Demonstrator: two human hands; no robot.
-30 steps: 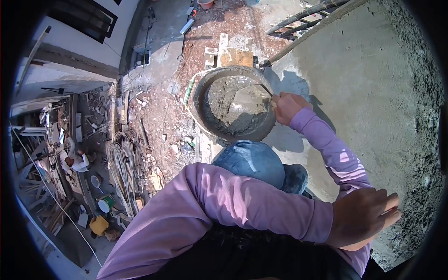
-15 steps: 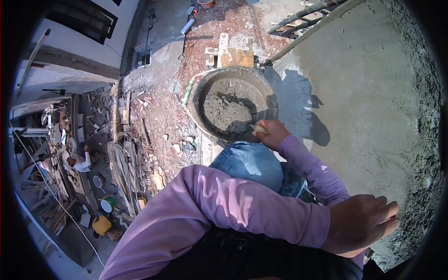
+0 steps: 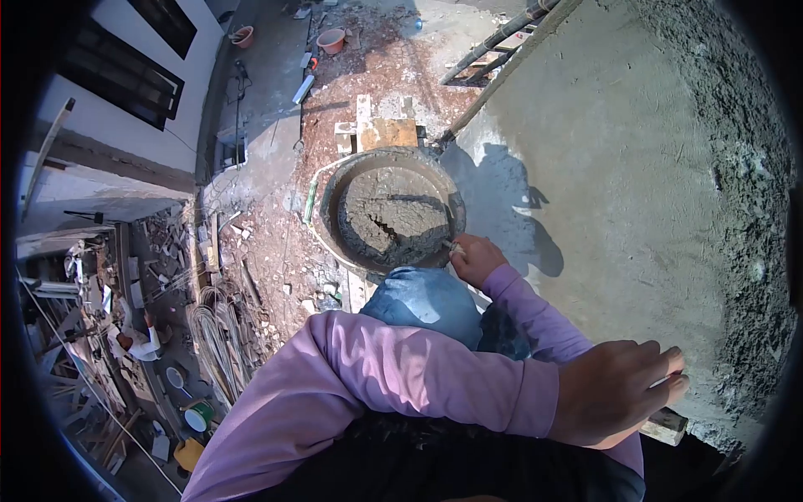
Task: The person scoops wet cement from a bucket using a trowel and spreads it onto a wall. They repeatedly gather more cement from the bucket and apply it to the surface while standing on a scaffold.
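My right hand (image 3: 477, 259) is closed round the pale handle of a tool (image 3: 452, 248) at the right rim of a round tub (image 3: 458, 209); the tool's blade cannot be made out. Wet grey mortar (image 3: 389, 213) lies in the tub, with a dark hollow near its middle. My left arm crosses in front of my body, and my left hand (image 3: 619, 393) is at the lower right near the grey plastered wall (image 3: 619, 184), its fingers curled. What it holds, if anything, is hidden. My blue-clad knee (image 3: 422, 301) is just below the tub.
A bamboo ladder (image 3: 498, 42) stands at the top right. Orange buckets (image 3: 331, 41) are on the ground far below. Coiled rods (image 3: 216, 335), wood scraps and a green-and-white bucket (image 3: 199, 416) lie at the lower left, near another person (image 3: 138, 343). A wooden beam end (image 3: 665, 427) shows below my left hand.
The view has shifted, so the tub sits lower and further left. The mortar has been spread flatter, with a smaller hollow. My right hand stays at the rim on the handle.
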